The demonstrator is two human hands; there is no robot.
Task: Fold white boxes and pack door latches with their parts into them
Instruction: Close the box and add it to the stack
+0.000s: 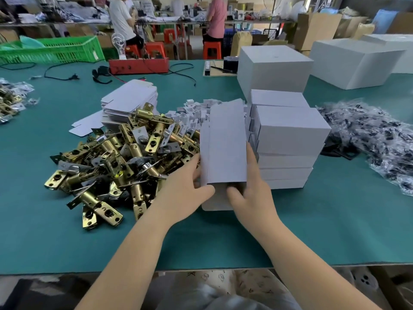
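Wide teal-green matted desk (312,231) in a busy workshop; more work desks at the back w/ people standing by red plastic stools (210,49); green plastic mesh crate (53,49) far left, red metal tray w/ black cables (138,65) behind centre. Both hands together on a flat white cardboard box blank (223,148), held up near-vertical just above the desk; left hand (181,193) grips its left edge, thumb across the bottom; right hand (254,193) holds the right edge, thumb tucked under the lower flap. Just left of the hands, a big loose heap of brass-coloured metal door latches (116,162); behind it a stack of unfolded white box blanks (129,99). Right of the blank, touching or nearly so, a stack of closed white folded boxes (288,139); larger white cartons (274,68) behind. Far right, pile of clear plastic bags w/ black parts (375,139); far left edge, a smaller lot of latches & bags (11,99).
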